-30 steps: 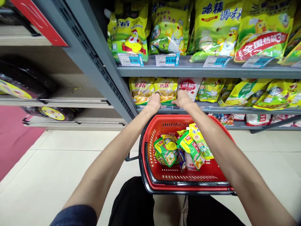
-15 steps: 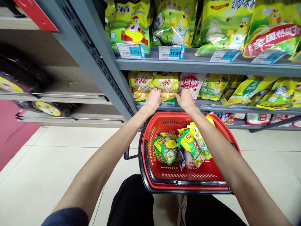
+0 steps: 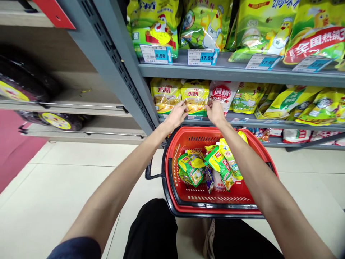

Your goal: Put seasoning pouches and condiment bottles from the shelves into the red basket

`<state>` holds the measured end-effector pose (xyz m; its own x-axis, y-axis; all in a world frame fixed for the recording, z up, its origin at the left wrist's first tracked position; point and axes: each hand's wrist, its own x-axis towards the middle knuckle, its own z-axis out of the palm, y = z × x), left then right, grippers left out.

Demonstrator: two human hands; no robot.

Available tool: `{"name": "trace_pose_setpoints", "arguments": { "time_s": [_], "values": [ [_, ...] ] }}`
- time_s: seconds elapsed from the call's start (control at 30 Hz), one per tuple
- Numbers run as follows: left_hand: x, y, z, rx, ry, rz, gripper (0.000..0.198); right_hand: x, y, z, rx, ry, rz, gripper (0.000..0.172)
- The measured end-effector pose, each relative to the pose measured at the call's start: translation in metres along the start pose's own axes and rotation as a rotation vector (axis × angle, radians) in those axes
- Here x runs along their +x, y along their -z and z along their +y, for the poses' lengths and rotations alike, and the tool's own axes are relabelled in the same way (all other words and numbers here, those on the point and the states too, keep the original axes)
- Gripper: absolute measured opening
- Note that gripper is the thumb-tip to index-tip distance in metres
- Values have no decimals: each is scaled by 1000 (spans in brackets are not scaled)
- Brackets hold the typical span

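Note:
A yellow packet of chicken bouillon (image 3: 195, 96) stands upright on the lower shelf, between my two hands. My left hand (image 3: 177, 115) has its fingers closed at the packet's lower left edge. At the opposite lower edge, my right hand (image 3: 216, 112) pinches the side, its fingertips partly hidden behind the hand. A matching yellow packet (image 3: 165, 94) is on the left, and a white packet with a red label (image 3: 222, 92) is on the right, partly behind my right hand. Below my arms sits a red shopping basket (image 3: 185, 198) holding several yellow and green packets (image 3: 220, 166).
Large yellow-green bags (image 3: 208, 27) fill the upper shelf (image 3: 229, 71) above my hands. A grey upright post (image 3: 118, 61) stands left of them. Black plastic-wrapped goods (image 3: 24, 77) lie on the left shelving. Further yellow packets (image 3: 320, 104) line the lower shelf to the right.
My hands have spread slightly apart, from the packet's lower front towards its side edges, showing more of its front. The camera view has shifted a little.

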<state>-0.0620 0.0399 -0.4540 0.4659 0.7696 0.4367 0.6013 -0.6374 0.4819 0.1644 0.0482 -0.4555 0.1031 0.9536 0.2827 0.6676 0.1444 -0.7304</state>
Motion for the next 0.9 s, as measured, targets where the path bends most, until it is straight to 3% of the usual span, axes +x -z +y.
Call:
{"name": "trace_pose_setpoints", "arguments": {
  "time_s": [0.1, 0.2, 0.27, 0.33, 0.57, 0.9],
  "values": [
    [-7, 5, 2, 45, -10, -59, 10, -11, 3, 4, 20, 12, 32, 16],
    [-11, 6, 4, 92, 6, -87, 8, -30, 8, 10, 8, 206, 70, 20],
    [-12, 4, 7, 118, 10, -91, 9, -42, 10, 14, -24, 355, -14, 18],
    [-11, 1, 9, 142, 24, -86, 9, -49, 10, 17, -64, 414, -109, 14],
    [-4, -10, 9, 123, 99, -47, 9, -47, 9, 11, -223, 420, -139, 13],
    [2, -8, 10, 57, 197, -62, 4, -37, 11, 4, -304, 436, -205, 18]
  ]
}}
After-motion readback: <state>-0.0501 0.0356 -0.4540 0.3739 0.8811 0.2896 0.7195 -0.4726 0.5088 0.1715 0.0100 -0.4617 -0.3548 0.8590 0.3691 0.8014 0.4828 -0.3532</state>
